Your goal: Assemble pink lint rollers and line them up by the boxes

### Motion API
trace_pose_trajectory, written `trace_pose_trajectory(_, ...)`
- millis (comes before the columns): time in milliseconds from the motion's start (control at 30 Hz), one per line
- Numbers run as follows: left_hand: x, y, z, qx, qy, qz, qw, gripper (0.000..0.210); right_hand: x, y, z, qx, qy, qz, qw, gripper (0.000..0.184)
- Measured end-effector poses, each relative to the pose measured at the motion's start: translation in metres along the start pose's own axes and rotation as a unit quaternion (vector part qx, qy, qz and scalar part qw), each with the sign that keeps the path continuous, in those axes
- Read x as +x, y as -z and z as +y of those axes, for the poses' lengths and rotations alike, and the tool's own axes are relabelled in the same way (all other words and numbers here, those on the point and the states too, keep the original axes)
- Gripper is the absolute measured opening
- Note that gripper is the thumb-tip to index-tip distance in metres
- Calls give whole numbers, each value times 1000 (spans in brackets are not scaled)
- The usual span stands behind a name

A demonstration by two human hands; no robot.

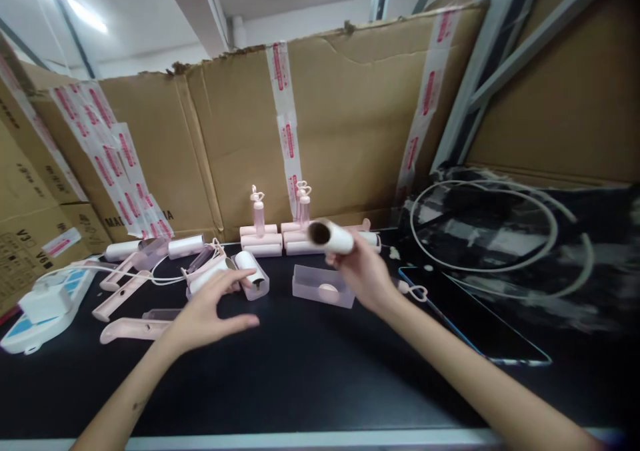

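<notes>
In the head view my right hand (pixel 363 271) is closed around a white paper roll (pixel 341 239) with a brown cardboard core, its open end facing left. Below it stands a clear plastic case (pixel 309 287) with a pale round piece (pixel 329 293) at it. My left hand (pixel 213 314) is open, thumb and fingers spread. Its fingertips are by another white roll (pixel 246 264), which lies in a second clear case (pixel 258 289); whether they touch cannot be told. Part of a further roll (pixel 210 274) shows behind the left hand.
Pink handle pieces (pixel 133 329) and other roller parts lie at left, beside a power strip (pixel 55 324) with a white charger (pixel 46 303). Assembled pink rollers (pixel 261 241) line the cardboard wall (pixel 240 137). A phone (pixel 480 317) and a coiled white cable (pixel 483 268) are at right.
</notes>
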State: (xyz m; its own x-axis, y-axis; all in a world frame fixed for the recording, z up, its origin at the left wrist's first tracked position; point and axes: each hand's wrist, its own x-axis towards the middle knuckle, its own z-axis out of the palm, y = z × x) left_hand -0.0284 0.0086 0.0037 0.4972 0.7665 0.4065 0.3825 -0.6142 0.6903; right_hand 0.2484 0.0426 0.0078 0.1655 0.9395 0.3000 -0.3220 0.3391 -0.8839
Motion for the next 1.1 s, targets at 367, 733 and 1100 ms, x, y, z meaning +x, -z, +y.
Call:
trace_pose_trajectory(367, 122, -75, 42, 209, -70, -310, 925, 23, 13, 23, -24, 194, -49, 107, 974, 11)
trace_pose_trajectory(733, 166, -102, 52, 259, -9, -410, 875, 36, 7, 22, -21, 241, -87, 102, 961, 10)
trace_pose_trajectory(1100, 188, -128, 59, 347, 78, -420, 835, 30, 11, 25, -27, 289, -86, 124, 945, 12)
